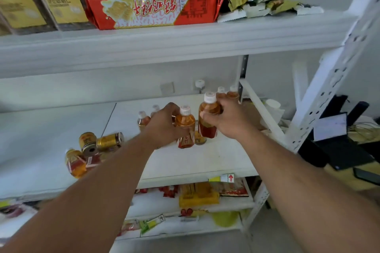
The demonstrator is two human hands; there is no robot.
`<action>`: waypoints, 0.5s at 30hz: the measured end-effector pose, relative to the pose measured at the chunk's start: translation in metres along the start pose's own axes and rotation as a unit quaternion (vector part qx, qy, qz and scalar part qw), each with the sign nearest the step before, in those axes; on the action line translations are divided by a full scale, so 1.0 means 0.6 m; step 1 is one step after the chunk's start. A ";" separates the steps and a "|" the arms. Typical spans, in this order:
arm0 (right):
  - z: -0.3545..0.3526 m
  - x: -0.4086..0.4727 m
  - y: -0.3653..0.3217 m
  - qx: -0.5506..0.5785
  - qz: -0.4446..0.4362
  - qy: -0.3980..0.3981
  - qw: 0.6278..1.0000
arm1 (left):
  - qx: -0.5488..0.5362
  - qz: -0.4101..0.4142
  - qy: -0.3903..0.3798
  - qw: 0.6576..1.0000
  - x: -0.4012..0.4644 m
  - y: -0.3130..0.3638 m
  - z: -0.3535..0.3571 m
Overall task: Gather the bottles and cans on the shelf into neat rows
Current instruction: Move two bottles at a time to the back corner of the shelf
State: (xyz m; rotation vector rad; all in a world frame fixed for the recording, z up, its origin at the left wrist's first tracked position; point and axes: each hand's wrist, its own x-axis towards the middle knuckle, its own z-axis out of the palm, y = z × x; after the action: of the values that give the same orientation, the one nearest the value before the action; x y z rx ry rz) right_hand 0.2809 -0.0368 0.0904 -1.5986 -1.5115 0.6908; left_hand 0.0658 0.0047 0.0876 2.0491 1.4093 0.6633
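Middle shelf (205, 162), white board. Far out from my left hand (164, 127), near the front edge: a heap of toppled stock. One bottle (75, 163) on its side, two gold cans (88, 144) and (110, 139) lying above it, the second with its end towards me. A red-labelled item sits among them; too blurred to identify.

Just behind my left hand: two small white-capped bottles (143, 120), upright, partly hidden by my knuckles.

Left hand: fingers curled round an amber tea bottle (186, 126), white cap up, red label at its base. It stands roughly upright; whether it touches the board I cannot tell.

Right hand (228, 119): fingers and thumb wrapped round a taller-sitting tea bottle (208, 117), just beside the left one, nearly touching. Low between the two, a small amber container (199, 138) stands on the board.

Behind my right hand: two more capped bottles (227, 93), upright, close together at the shelf's back corner. A lone white cap (199, 84) shows against the wall.
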 end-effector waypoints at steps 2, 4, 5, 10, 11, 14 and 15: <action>-0.003 -0.025 0.001 0.002 0.003 -0.003 1.000 | 0.014 0.004 0.002 1.000 -0.027 0.004 0.005; -0.007 -0.050 -0.001 -0.002 0.003 0.000 1.000 | 0.022 0.012 0.006 1.000 -0.054 0.013 0.005; -0.009 -0.062 -0.002 -0.001 0.003 0.003 1.000 | 0.018 0.017 0.007 1.000 -0.067 0.017 0.005; -0.007 -0.122 -0.009 0.006 0.019 0.020 1.000 | -0.031 0.040 -0.005 0.999 -0.124 0.025 0.004; -0.005 -0.136 -0.012 0.005 0.022 0.022 0.999 | -0.043 0.042 -0.009 0.998 -0.135 0.024 0.005; 0.000 -0.181 -0.020 0.007 0.034 0.029 0.999 | -0.077 0.049 -0.026 0.995 -0.171 0.024 0.007; 0.001 -0.196 -0.022 0.006 0.040 0.031 0.999 | -0.084 0.050 -0.029 0.995 -0.183 0.021 0.010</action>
State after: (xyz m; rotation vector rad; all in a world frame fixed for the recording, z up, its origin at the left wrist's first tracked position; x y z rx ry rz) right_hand 0.2575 -0.1526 0.0849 -1.6631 -1.4025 0.6864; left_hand 0.0427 -0.1035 0.0829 1.9985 1.1839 0.7326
